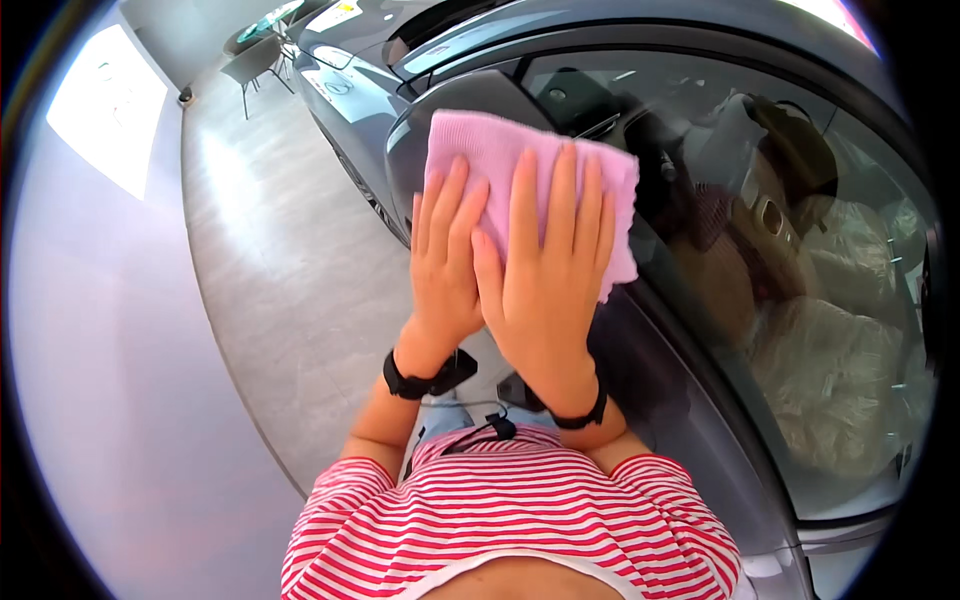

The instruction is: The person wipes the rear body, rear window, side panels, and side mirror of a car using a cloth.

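Note:
A pink ribbed cloth (487,135) with a ragged right edge is spread over the side mirror housing (409,154) of a dark grey car. My left hand (445,281) lies on the cloth's left part, its fingers pointing away from me. Beside it, my right hand (547,292) rests flat on the middle and right of the cloth, thumb close to the left hand. Both palms face down against the fabric. The cloth and hands hide much of the mirror. Each wrist wears a black strap.
The car's side window (712,150) and door (675,375) curve along my right, with plastic-covered seats (832,375) inside. The front fender (345,105) extends ahead. A pale wall (112,337) runs along the left beside grey floor (285,300). A chair (255,64) stands far ahead.

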Demonstrator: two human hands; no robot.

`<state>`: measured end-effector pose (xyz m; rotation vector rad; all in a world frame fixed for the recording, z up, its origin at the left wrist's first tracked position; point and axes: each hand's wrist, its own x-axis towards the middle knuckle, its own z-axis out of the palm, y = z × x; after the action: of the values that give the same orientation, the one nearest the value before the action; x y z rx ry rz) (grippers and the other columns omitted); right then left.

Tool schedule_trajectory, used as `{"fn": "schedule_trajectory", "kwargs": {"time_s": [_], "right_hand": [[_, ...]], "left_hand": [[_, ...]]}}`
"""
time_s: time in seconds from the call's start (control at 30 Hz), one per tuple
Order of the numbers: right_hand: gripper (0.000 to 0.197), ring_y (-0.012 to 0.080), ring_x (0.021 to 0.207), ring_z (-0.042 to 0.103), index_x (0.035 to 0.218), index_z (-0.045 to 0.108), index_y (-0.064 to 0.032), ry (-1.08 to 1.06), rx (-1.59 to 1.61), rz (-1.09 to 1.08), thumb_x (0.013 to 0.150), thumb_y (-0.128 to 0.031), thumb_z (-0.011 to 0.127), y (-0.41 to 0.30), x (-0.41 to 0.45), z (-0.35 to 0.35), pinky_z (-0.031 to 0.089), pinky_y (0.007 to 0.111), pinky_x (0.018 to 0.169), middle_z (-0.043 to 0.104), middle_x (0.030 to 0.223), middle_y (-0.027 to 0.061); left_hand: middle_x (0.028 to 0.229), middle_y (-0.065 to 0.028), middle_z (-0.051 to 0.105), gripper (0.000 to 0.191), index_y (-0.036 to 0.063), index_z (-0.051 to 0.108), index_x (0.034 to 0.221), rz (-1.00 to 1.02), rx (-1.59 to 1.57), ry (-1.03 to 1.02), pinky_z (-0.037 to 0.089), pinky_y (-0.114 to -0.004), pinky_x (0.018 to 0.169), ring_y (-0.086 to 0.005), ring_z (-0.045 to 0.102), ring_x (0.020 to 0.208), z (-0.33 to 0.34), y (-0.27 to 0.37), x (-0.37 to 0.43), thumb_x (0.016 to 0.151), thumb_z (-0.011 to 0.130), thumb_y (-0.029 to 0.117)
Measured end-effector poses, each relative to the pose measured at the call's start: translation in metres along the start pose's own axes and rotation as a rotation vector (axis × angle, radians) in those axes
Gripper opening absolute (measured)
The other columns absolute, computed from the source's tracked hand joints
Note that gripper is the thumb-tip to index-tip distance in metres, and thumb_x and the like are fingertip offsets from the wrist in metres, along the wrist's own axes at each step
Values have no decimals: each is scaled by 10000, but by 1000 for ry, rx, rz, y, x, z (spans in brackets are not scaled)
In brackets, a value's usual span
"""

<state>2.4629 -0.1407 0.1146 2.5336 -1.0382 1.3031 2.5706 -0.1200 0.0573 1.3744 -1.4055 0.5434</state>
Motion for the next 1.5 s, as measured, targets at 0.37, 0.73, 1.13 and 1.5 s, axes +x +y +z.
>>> {"fn": "schedule_trajectory", "kwargs": {"time_s": [0.37,0.73,1.13,1.5], "right_hand": [[441,337,1187,479,1162,573,-14,318,-192,105,812,-280,607,-47,42,94,311,464,1058,550,1205,197],[286,296,1189,516,1142,665,-144,449,-392,-3,864,-185,619,-3,-126,96,308,446,1043,594,1256,91],[500,305,1284,439,1314,534,-99,236,-717,434,817,-135,573,78,-219,53,261,496,1059,486,1379,133],[476,305,1285,445,1300,551,-111,318,-769,367,826,-139,580,145,-231,-99,263,480,1092,480,1386,132]], "left_hand": [[1369,-186,458,479,-19,453,1308,209,-210,-51,272,-513,1073,-383,378,1309,18,-81,14,878,516,184],[1382,-201,427,536,-7,454,1331,411,-467,-196,236,-608,1043,-424,318,1333,51,-47,-132,840,555,182],[1463,-117,377,729,75,447,1375,479,-253,-624,240,-519,1087,-275,328,1368,96,25,-189,708,682,252],[1442,-120,387,866,43,440,1355,572,-433,-648,233,-439,1124,-258,322,1362,93,185,-127,600,769,311]]}}
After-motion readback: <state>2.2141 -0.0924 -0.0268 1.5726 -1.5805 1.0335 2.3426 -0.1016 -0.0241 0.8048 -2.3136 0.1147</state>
